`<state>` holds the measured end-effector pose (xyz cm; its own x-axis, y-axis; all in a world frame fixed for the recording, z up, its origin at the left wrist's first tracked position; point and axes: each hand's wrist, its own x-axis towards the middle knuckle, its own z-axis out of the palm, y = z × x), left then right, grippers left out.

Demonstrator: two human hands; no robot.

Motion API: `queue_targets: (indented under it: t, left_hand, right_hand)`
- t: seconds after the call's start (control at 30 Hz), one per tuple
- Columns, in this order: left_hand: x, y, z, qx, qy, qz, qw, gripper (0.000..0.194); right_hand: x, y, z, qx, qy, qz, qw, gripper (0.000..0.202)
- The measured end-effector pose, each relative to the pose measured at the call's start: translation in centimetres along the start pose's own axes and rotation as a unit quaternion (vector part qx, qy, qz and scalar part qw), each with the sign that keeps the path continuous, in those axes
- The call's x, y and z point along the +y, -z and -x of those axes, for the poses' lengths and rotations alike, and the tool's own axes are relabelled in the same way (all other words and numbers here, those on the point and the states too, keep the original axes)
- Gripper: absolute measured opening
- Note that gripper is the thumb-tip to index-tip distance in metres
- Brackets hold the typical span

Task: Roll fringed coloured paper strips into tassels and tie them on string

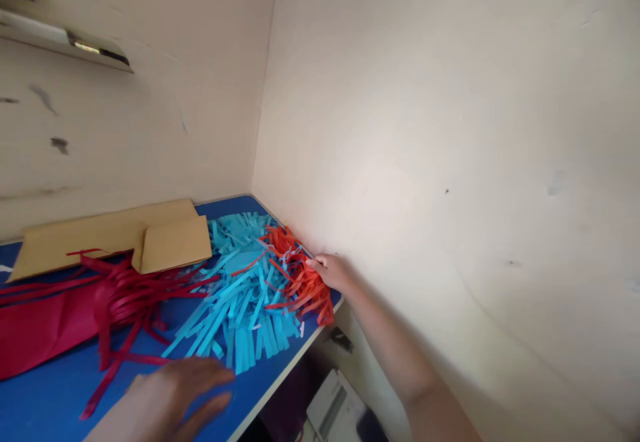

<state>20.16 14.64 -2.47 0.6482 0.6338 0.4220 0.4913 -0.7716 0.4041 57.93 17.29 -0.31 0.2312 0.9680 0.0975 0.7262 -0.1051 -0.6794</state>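
My right hand (pixel 331 272) reaches to the far right end of the table, its fingers closed at the edge of a bunch of orange paper strips (pixel 307 285). Those strips lie partly over a pile of light blue fringed paper (pixel 245 295). My left hand (pixel 180 389) hovers over the table's near edge, slightly blurred, with its fingers apart and nothing in them. Just beyond it is dark red paper (pixel 55 325), uncut at the left and cut into long strips (pixel 127 292) toward the middle.
Folded brown cardboard (pixel 173 245) lies at the back of the blue table (pixel 45 402), against the wall. A small shelf (pixel 65 45) juts out at upper left. The right wall (pixel 425 129) borders the table's end. Below the edge stands a whitish object (pixel 333 402).
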Motion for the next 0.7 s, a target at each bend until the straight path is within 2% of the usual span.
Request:
queue_targets:
  t: [0.03,0.07,0.17,0.23,0.33,0.43,0.5,0.6,0.7]
  left_hand:
    - [0.4,0.0,-2.1,-0.078,0.004,0.039,0.996,0.021]
    - [0.9,-0.1,-4.3,-0.117,0.031,0.064,0.991,0.023]
    - [2.6,-1.3,-10.4,-0.104,0.113,0.15,0.977,0.028]
    - [3.3,-3.0,-13.5,-0.086,0.167,0.202,0.961,0.028]
    - [3.3,-6.4,-16.8,-0.089,0.226,0.235,0.941,0.031]
    - [2.8,-9.2,-18.8,-0.109,0.272,0.253,0.922,0.033]
    - [2.5,-10.4,-19.4,-0.127,0.294,0.253,0.913,0.035]
    - [2.1,-11.1,-19.6,-0.153,0.316,0.231,0.907,0.031]
    - [2.2,-11.0,-19.6,-0.159,0.321,0.182,0.916,0.029]
  right_hand:
    - [-0.1,0.0,0.1,-0.005,0.005,-0.014,1.0,0.04]
    - [-0.1,0.0,0.3,-0.012,0.008,-0.029,0.999,0.039]
    - [-0.3,-0.5,0.6,-0.028,0.001,-0.08,0.996,0.03]
    - [-0.4,-1.0,0.8,-0.026,-0.014,-0.112,0.993,0.024]
    - [-0.9,-1.9,0.9,-0.01,-0.04,-0.147,0.988,0.021]
    - [-1.3,-2.5,0.8,-0.002,-0.058,-0.162,0.985,0.026]
    - [-1.4,-2.6,0.8,0.0,-0.064,-0.158,0.985,0.031]
    - [-1.6,-1.9,0.6,0.014,-0.062,-0.125,0.99,0.033]
    - [-3.2,0.5,0.0,0.056,-0.045,-0.071,0.995,0.021]
